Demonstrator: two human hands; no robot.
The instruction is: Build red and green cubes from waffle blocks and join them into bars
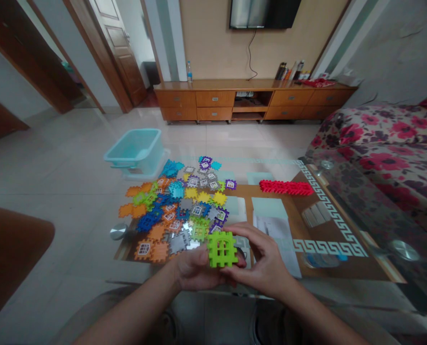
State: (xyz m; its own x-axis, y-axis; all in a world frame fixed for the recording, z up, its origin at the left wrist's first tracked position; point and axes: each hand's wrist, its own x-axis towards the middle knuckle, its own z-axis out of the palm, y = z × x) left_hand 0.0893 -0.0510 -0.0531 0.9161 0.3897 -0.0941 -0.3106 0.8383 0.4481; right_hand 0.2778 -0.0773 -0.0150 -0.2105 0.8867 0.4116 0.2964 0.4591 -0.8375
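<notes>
Near the table's front edge, my left hand (195, 270) and my right hand (265, 261) hold a lime-green interlocking building tile (222, 250) with a window pattern and notched edges. The left thumb presses its left side, while the right thumb and fingers grip its right side. Some of the left fingers are hidden behind the tile. Just beyond the hands lies a loose spread of similar tiles in several colours, with grey tiles (179, 241), orange tiles (159, 251) and another green tile (200, 229) closest.
Red tiles joined in a strip (286, 187) lie at the right of the glass table (328, 261). A light-blue plastic tub (136, 152) stands beyond the tile spread at the left. Papers (276, 235) show under the glass. A floral-covered sofa (386, 143) borders the right side.
</notes>
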